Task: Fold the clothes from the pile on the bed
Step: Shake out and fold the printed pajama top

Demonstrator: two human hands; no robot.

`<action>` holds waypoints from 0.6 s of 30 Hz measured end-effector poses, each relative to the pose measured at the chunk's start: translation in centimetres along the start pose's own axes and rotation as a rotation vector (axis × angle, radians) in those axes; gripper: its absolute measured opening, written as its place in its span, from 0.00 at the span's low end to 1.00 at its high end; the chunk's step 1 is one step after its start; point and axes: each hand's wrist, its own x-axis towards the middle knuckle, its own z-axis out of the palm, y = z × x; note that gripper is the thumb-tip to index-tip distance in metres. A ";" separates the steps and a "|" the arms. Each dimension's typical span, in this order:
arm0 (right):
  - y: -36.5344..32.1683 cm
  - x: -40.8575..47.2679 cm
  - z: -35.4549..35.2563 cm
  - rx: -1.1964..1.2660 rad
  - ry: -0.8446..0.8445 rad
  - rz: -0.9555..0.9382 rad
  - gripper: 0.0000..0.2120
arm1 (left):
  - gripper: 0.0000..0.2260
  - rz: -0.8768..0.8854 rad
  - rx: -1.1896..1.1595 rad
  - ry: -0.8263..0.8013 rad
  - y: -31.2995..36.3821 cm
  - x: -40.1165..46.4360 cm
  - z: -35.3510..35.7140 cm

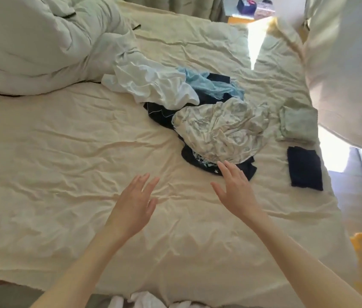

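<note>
A pile of clothes lies in the middle of the cream bed sheet (64, 152): a floral-print garment (220, 130) on top at the front, a white garment (153, 85) behind it, a light blue one (211, 85), and dark navy pieces (160, 114) underneath. My left hand (135, 205) hovers over the sheet with fingers spread, holding nothing. My right hand (233, 190) reaches toward the near edge of the pile, fingers straight, its fingertips just at the floral garment's rim over a navy piece.
Two folded items lie to the right of the pile: a pale green one (299, 123) and a navy one (304, 168). A bunched white duvet (37, 45) fills the far left. A white pillow (349, 63) looms at the right. A nightstand (242, 18) stands beyond the bed.
</note>
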 end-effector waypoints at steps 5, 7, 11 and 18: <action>2.1 9.9 5.6 -0.139 -0.037 0.022 0.27 | 0.23 -0.022 0.006 -0.063 -4.6 6.5 4.9; 2.8 13.6 7.9 -0.207 -0.029 0.004 0.27 | 0.23 -0.031 -0.007 -0.066 -5.9 8.8 6.8; 4.4 19.0 12.0 -0.332 -0.019 -0.012 0.29 | 0.23 -0.045 -0.026 -0.058 -7.3 12.8 9.6; 5.5 20.8 13.1 -0.213 0.200 -0.045 0.03 | 0.22 0.001 -0.074 -0.065 -6.3 16.3 11.3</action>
